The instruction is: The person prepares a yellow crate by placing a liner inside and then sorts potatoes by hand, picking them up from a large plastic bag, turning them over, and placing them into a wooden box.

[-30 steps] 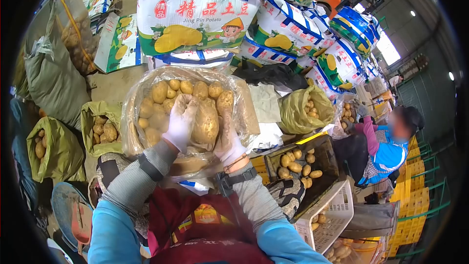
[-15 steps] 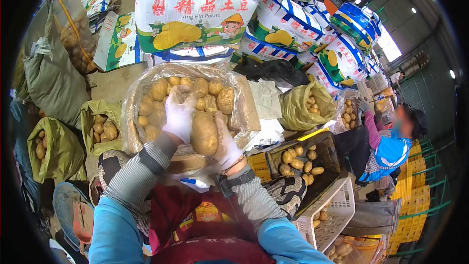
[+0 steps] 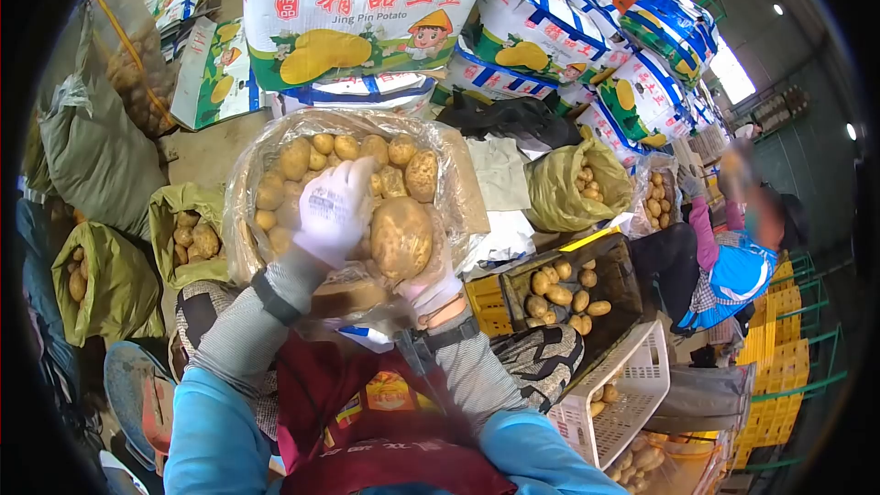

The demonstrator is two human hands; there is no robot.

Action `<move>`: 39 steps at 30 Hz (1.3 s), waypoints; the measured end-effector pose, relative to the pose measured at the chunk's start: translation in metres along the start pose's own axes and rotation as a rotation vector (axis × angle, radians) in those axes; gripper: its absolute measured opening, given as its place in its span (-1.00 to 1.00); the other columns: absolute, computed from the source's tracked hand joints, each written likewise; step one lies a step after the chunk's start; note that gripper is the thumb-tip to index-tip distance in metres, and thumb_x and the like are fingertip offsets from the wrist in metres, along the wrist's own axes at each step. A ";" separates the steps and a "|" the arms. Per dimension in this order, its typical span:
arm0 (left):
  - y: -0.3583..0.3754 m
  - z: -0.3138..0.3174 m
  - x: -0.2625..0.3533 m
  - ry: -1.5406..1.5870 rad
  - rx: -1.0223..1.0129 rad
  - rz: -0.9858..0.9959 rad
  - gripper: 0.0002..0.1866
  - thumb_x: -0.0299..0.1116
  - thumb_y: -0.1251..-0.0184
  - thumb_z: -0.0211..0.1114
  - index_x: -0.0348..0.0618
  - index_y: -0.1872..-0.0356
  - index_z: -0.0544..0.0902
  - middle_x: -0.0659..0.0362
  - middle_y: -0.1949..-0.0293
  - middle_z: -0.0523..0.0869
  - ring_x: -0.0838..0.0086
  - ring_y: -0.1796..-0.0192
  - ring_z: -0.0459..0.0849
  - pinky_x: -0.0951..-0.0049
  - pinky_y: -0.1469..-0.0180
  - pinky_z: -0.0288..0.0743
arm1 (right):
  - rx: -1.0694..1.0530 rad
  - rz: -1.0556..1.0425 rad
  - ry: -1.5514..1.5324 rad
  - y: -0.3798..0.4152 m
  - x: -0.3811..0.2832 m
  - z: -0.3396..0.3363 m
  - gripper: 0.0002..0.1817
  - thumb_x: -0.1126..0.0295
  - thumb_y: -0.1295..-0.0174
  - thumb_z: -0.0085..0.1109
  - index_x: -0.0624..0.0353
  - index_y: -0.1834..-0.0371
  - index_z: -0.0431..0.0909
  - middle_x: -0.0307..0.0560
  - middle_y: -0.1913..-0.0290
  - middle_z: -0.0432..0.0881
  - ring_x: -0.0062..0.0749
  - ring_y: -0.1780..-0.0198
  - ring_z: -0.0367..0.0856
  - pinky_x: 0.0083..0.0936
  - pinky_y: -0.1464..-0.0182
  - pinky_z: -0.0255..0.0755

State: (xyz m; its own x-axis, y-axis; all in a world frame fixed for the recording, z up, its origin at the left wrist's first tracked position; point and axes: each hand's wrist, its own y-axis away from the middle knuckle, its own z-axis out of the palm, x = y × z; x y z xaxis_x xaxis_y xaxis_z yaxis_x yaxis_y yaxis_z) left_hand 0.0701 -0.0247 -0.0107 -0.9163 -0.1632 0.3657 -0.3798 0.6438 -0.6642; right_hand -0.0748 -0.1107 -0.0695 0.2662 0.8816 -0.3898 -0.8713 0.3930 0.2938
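Observation:
A large potato (image 3: pixel 401 238) rests in my right hand (image 3: pixel 431 289), whose white glove shows below and beside it, with the fingers mostly hidden behind the potato. My left hand (image 3: pixel 332 213), also in a white glove, is just left of that potato, back upward and fingers stretched forward, slightly blurred. Both hands are over a cardboard box (image 3: pixel 467 185) lined with clear plastic (image 3: pixel 246 174). Inside it lie many smaller potatoes (image 3: pixel 295 158), packed close together.
Printed potato cartons (image 3: pixel 357 27) are stacked ahead. Green sacks of potatoes stand left (image 3: pixel 105 289) and right (image 3: pixel 559 206). A dark crate (image 3: pixel 614 280) and a white basket (image 3: pixel 632 394) are at my right. Farther right sits another person (image 3: pixel 733 266) beside yellow crates (image 3: pixel 779 348).
My left hand has lowered slightly and its curled fingers have straightened. The large potato has shifted up and right, turning a broader side toward me. The other person's arm has risen.

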 end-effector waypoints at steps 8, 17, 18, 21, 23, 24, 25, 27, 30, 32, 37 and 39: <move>0.022 0.003 0.017 -0.313 -0.312 0.319 -0.67 -0.37 -0.09 0.23 0.09 0.06 0.65 0.28 0.39 0.55 0.42 0.32 0.61 0.35 0.31 0.46 | 0.217 -0.049 -0.421 0.003 -0.049 0.006 -0.31 -0.28 -0.30 -0.13 -0.01 -0.28 0.40 0.00 -0.14 0.55 -0.10 -0.23 0.48 0.08 -0.06 0.52; 0.009 -0.011 0.001 0.108 -0.303 -0.228 -0.70 -0.40 -0.14 0.22 -0.03 0.07 0.68 0.04 0.23 0.67 0.14 0.16 0.68 0.21 0.11 0.56 | 0.454 -0.605 -0.622 0.058 -0.154 -0.087 -0.45 -0.11 -0.26 0.04 0.08 -0.12 0.50 0.04 -0.06 0.58 -0.05 -0.02 0.62 -0.06 0.00 0.64; 0.006 -0.014 -0.005 0.162 -0.271 -0.280 -0.68 -0.39 -0.14 0.21 -0.04 0.04 0.67 0.01 0.19 0.68 0.11 0.13 0.68 0.22 0.08 0.56 | 0.483 -0.700 -0.637 0.070 -0.167 -0.111 -0.49 -0.07 -0.26 0.09 0.07 -0.10 0.51 0.03 -0.02 0.60 -0.06 0.00 0.62 -0.09 0.01 0.66; 0.000 -0.020 -0.016 0.265 -0.190 -0.358 -0.64 -0.42 -0.15 0.24 -0.08 -0.02 0.66 -0.03 0.11 0.69 0.08 0.07 0.68 0.24 0.01 0.56 | 0.710 -0.793 -0.895 0.121 -0.190 -0.206 -0.53 -0.06 -0.27 0.10 0.00 -0.10 0.53 -0.05 0.03 0.62 -0.13 0.05 0.63 -0.23 0.05 0.67; -0.002 -0.023 -0.018 0.261 -0.158 -0.366 -0.64 -0.45 -0.15 0.24 -0.09 -0.02 0.66 -0.02 0.10 0.69 0.09 0.06 0.68 0.24 -0.01 0.56 | 0.741 -0.762 -0.885 0.139 -0.196 -0.265 -0.55 -0.05 -0.30 0.06 -0.05 -0.12 0.52 -0.15 0.01 0.61 -0.23 -0.02 0.60 -0.34 0.05 0.63; -0.002 -0.024 -0.019 0.301 -0.146 -0.380 -0.65 -0.46 -0.15 0.24 -0.10 -0.02 0.67 -0.02 0.10 0.69 0.09 0.06 0.68 0.25 -0.01 0.56 | 0.703 -0.729 -0.804 0.139 -0.196 -0.284 -0.57 -0.04 -0.32 0.04 -0.07 -0.12 0.51 -0.20 -0.01 0.60 -0.28 -0.06 0.59 -0.38 0.05 0.61; -0.002 -0.025 -0.019 0.339 -0.138 -0.392 -0.65 -0.47 -0.15 0.24 -0.11 -0.02 0.67 -0.02 0.09 0.70 0.09 0.05 0.68 0.25 -0.01 0.56 | 0.593 -0.663 -0.687 0.132 -0.195 -0.294 -0.62 -0.01 -0.33 0.06 -0.06 -0.07 0.51 -0.21 0.03 0.61 -0.32 -0.02 0.59 -0.42 0.09 0.60; -0.004 -0.025 -0.019 0.388 -0.125 -0.404 -0.65 -0.48 -0.15 0.24 -0.13 -0.01 0.67 -0.02 0.08 0.70 0.09 0.03 0.68 0.27 -0.02 0.56 | 0.371 -0.532 -0.456 0.118 -0.193 -0.305 -0.71 0.07 -0.35 0.09 -0.03 0.04 0.53 -0.24 0.10 0.63 -0.38 0.06 0.61 -0.50 0.15 0.59; -0.004 -0.026 -0.020 0.381 -0.100 -0.386 -0.68 -0.51 -0.18 0.24 -0.19 0.01 0.67 -0.02 0.08 0.71 0.13 0.03 0.69 0.32 -0.03 0.55 | 0.342 -0.531 -0.122 0.071 -0.183 -0.245 -0.84 0.21 -0.36 0.14 0.02 0.16 0.52 -0.22 0.18 0.64 -0.48 0.21 0.62 -0.59 0.24 0.58; -0.006 -0.027 -0.020 0.335 -0.077 -0.346 -0.75 -0.53 -0.26 0.24 -0.30 0.05 0.67 -0.05 0.09 0.72 0.20 0.05 0.70 0.39 -0.03 0.54 | 0.429 -0.462 0.091 0.017 -0.156 -0.131 -0.88 0.30 -0.35 0.17 0.06 0.17 0.50 -0.13 0.19 0.63 -0.47 0.30 0.62 -0.59 0.29 0.59; -0.009 -0.028 -0.025 0.335 -0.056 -0.340 -0.75 -0.54 -0.25 0.25 -0.29 0.04 0.67 -0.04 0.10 0.72 0.18 0.04 0.70 0.38 -0.03 0.53 | 0.368 0.202 0.186 -0.089 -0.085 -0.079 -0.80 0.23 -0.38 0.14 0.07 0.07 0.49 -0.04 0.14 0.61 -0.31 0.22 0.64 -0.44 0.31 0.63; -0.010 -0.028 -0.029 0.332 -0.053 -0.364 -0.72 -0.53 -0.22 0.26 -0.24 0.03 0.67 -0.03 0.10 0.71 0.16 0.03 0.69 0.35 -0.04 0.53 | 0.547 0.235 0.233 -0.120 -0.075 -0.091 -0.73 0.15 -0.39 0.12 0.06 0.02 0.49 -0.02 0.08 0.59 -0.25 0.20 0.64 -0.42 0.30 0.63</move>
State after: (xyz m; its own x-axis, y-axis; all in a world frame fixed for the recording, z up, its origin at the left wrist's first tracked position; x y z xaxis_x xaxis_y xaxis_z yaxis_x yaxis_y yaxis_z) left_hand 0.1042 -0.0052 0.0034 -0.6320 -0.1431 0.7616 -0.6531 0.6274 -0.4240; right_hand -0.0279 -0.2476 -0.1547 -0.0568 0.9045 -0.4226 -0.5424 0.3274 0.7737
